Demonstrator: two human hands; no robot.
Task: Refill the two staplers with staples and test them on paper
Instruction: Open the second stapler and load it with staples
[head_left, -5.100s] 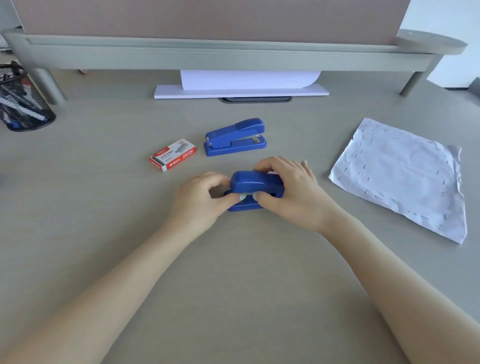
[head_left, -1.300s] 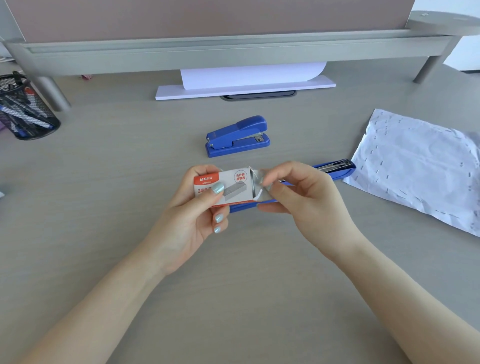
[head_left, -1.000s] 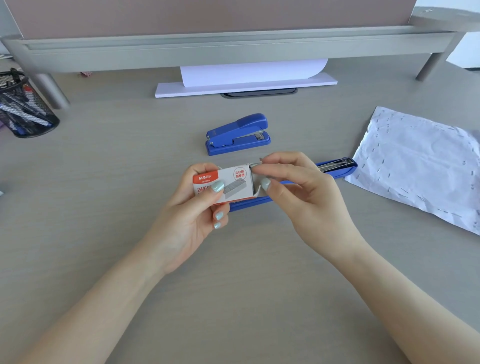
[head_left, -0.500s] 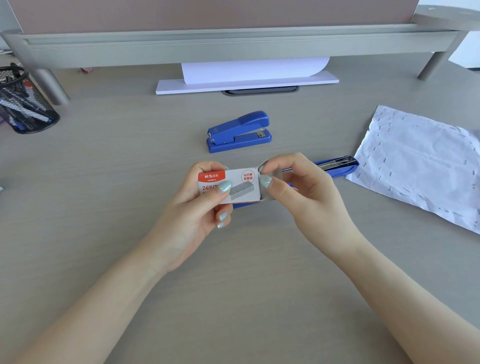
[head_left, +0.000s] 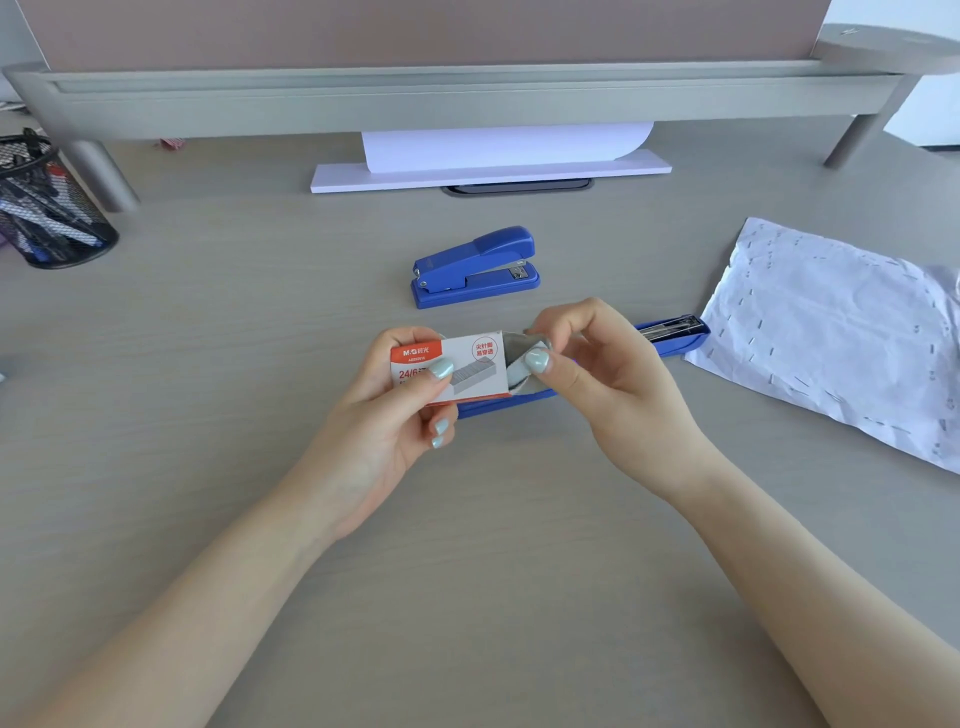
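Left hand (head_left: 384, 415): closed around the staple box (head_left: 448, 370), thumb across the printed face, box held just above the surface (head_left: 208, 467). Right hand (head_left: 597, 374): thumb and forefinger pinched on the grey inner tray at the box's open right end. Compared with a second ago, the tray is drawn a little further out of the sleeve; five seconds ago both hands were on the stapler itself and the box lay untouched. The step in hand is judged to be staple retrieval; no strip is seen free yet.

Opened stapler (head_left: 670, 332): laid flat directly behind the hands, swung fully open, magazine rails exposed at the far right end, its near half hidden by the box and fingers. Whether the channel is empty cannot be told.

Second stapler (head_left: 475, 267): closed, upright, further back, not yet attended to.

Test paper (head_left: 841, 338): a crumpled sheet at right, already dotted with staples, its corner just beside the open magazine.

Also noted: mesh pen holder (head_left: 52, 213) far left; white sheets (head_left: 493, 156) under the raised shelf (head_left: 467, 98). Nothing is seen obstructing the loading path.
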